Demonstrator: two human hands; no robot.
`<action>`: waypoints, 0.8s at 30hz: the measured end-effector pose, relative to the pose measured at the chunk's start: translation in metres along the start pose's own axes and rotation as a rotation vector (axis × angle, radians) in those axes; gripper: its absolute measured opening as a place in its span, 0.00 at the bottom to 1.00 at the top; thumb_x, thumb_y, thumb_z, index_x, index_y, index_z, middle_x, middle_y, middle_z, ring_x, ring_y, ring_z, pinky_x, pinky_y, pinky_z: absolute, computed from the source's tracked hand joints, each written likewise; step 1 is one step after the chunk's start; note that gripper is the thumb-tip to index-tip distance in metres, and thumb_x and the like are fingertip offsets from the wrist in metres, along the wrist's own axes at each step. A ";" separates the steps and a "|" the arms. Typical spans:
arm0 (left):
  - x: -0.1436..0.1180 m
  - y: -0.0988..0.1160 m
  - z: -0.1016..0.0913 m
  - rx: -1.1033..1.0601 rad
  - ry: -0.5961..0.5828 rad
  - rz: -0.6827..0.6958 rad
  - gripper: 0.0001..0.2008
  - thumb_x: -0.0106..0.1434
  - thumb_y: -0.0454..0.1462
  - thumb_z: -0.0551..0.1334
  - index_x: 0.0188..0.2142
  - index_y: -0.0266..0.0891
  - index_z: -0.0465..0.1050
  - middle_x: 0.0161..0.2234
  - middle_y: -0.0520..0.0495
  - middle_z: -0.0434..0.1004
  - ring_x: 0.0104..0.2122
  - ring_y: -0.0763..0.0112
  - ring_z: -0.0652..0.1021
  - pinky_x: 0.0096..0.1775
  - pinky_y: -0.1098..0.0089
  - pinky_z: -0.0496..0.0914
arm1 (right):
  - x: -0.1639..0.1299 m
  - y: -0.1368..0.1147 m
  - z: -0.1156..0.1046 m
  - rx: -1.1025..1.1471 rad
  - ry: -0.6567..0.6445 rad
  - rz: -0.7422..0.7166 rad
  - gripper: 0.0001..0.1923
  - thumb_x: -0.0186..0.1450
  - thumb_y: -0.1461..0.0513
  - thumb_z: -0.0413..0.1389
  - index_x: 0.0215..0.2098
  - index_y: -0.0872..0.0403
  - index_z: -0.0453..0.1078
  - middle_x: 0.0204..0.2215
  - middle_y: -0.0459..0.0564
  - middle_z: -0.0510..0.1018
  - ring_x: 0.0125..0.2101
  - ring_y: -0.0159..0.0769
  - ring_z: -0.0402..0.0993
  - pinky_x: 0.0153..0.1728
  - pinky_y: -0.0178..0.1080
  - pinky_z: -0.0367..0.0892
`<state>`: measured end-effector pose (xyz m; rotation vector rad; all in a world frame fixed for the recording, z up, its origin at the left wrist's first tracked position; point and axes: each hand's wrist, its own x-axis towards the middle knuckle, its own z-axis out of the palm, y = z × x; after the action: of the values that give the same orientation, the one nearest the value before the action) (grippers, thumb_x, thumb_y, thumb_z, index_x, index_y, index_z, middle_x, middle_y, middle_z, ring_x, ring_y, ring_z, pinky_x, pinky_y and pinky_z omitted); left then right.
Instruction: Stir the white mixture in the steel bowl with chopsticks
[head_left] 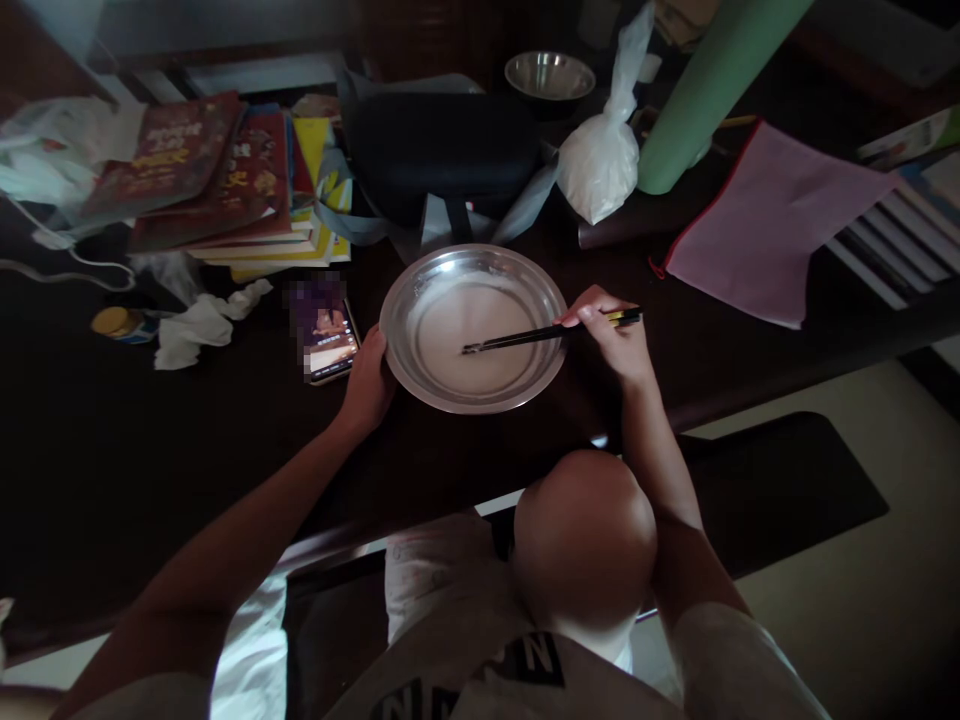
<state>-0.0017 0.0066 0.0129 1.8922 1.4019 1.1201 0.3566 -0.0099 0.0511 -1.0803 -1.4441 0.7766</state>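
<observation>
Now one pan is sitting between both hands: left hand is cupping its rim, right hand is pinching two chopsticks inside it.

The round pan is shiny silver. The chopsticks are black with yellow ends. Far left, the books are red and yellow. Far right, the folder is pink.

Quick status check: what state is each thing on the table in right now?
Metal plate: upright, holds pale liquid.
Chopsticks: gripped in right hand, tips in the plate.
Left hand: holding the plate's rim.
Phone: screen lit.
Plastic bag: tied shut, filled with white powder.
Small bowl: upright.
</observation>
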 end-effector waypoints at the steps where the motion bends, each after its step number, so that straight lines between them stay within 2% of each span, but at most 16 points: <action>1: 0.000 0.001 0.000 -0.004 -0.003 -0.009 0.17 0.67 0.52 0.67 0.42 0.42 0.78 0.54 0.35 0.83 0.56 0.43 0.80 0.63 0.44 0.74 | 0.000 0.000 0.000 -0.014 -0.011 -0.007 0.23 0.66 0.39 0.64 0.27 0.46 0.81 0.29 0.46 0.85 0.35 0.39 0.85 0.44 0.46 0.79; 3: 0.000 0.003 -0.001 -0.023 -0.003 -0.043 0.17 0.68 0.53 0.66 0.42 0.42 0.78 0.52 0.36 0.83 0.55 0.44 0.80 0.63 0.45 0.74 | 0.000 0.001 0.000 -0.030 0.030 -0.012 0.22 0.66 0.39 0.64 0.28 0.45 0.81 0.29 0.45 0.85 0.36 0.39 0.85 0.45 0.46 0.79; 6: 0.001 0.006 -0.002 -0.055 0.004 -0.081 0.19 0.72 0.54 0.62 0.42 0.42 0.79 0.48 0.36 0.84 0.52 0.46 0.81 0.62 0.45 0.75 | 0.000 0.000 -0.001 0.002 0.106 0.009 0.22 0.67 0.40 0.64 0.27 0.45 0.81 0.26 0.44 0.84 0.32 0.38 0.84 0.43 0.45 0.79; 8: 0.001 0.007 -0.002 -0.050 0.010 -0.073 0.20 0.70 0.55 0.63 0.43 0.42 0.79 0.49 0.36 0.84 0.53 0.46 0.81 0.61 0.46 0.75 | -0.001 -0.001 -0.001 0.017 0.069 0.023 0.23 0.67 0.39 0.64 0.26 0.46 0.81 0.26 0.45 0.83 0.31 0.38 0.84 0.41 0.45 0.80; 11: 0.002 0.008 -0.001 -0.047 0.025 -0.062 0.20 0.67 0.56 0.66 0.42 0.42 0.79 0.51 0.36 0.84 0.54 0.45 0.80 0.62 0.46 0.74 | 0.000 -0.003 0.000 -0.016 -0.011 -0.009 0.23 0.66 0.38 0.64 0.27 0.45 0.82 0.28 0.46 0.85 0.35 0.39 0.85 0.43 0.46 0.80; 13: 0.002 0.009 -0.001 -0.078 0.026 -0.091 0.21 0.71 0.56 0.62 0.42 0.41 0.80 0.51 0.36 0.85 0.53 0.46 0.80 0.61 0.46 0.75 | 0.000 -0.003 0.000 -0.028 0.021 -0.033 0.21 0.66 0.40 0.64 0.28 0.45 0.83 0.28 0.46 0.85 0.37 0.39 0.85 0.45 0.46 0.79; 16: 0.001 0.011 -0.002 -0.127 0.029 -0.132 0.22 0.75 0.54 0.57 0.43 0.40 0.80 0.49 0.36 0.85 0.53 0.48 0.80 0.59 0.48 0.76 | -0.001 -0.001 -0.001 0.017 0.106 -0.007 0.20 0.68 0.42 0.64 0.27 0.45 0.82 0.27 0.44 0.84 0.33 0.37 0.84 0.43 0.45 0.78; 18: 0.001 0.009 -0.001 -0.117 0.035 -0.111 0.20 0.72 0.54 0.61 0.42 0.42 0.79 0.50 0.37 0.85 0.54 0.47 0.80 0.60 0.48 0.76 | -0.001 -0.001 -0.001 0.037 0.073 0.020 0.21 0.67 0.41 0.64 0.27 0.45 0.82 0.27 0.44 0.84 0.31 0.37 0.84 0.41 0.44 0.78; 21: 0.000 0.005 -0.001 -0.053 0.009 -0.038 0.17 0.66 0.53 0.68 0.40 0.42 0.78 0.53 0.36 0.83 0.56 0.45 0.80 0.63 0.47 0.73 | 0.000 -0.001 0.000 -0.007 -0.016 0.006 0.22 0.66 0.39 0.64 0.27 0.45 0.82 0.28 0.45 0.85 0.35 0.40 0.86 0.43 0.46 0.79; 24: -0.001 0.001 0.000 -0.033 0.001 -0.032 0.17 0.65 0.52 0.69 0.40 0.42 0.77 0.51 0.35 0.82 0.54 0.44 0.80 0.62 0.47 0.74 | 0.000 -0.002 -0.001 -0.045 0.053 -0.001 0.24 0.66 0.38 0.64 0.27 0.45 0.81 0.28 0.45 0.86 0.36 0.41 0.85 0.46 0.47 0.79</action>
<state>-0.0008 0.0056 0.0134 1.8404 1.4003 1.1227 0.3567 -0.0103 0.0533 -1.1264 -1.4225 0.7131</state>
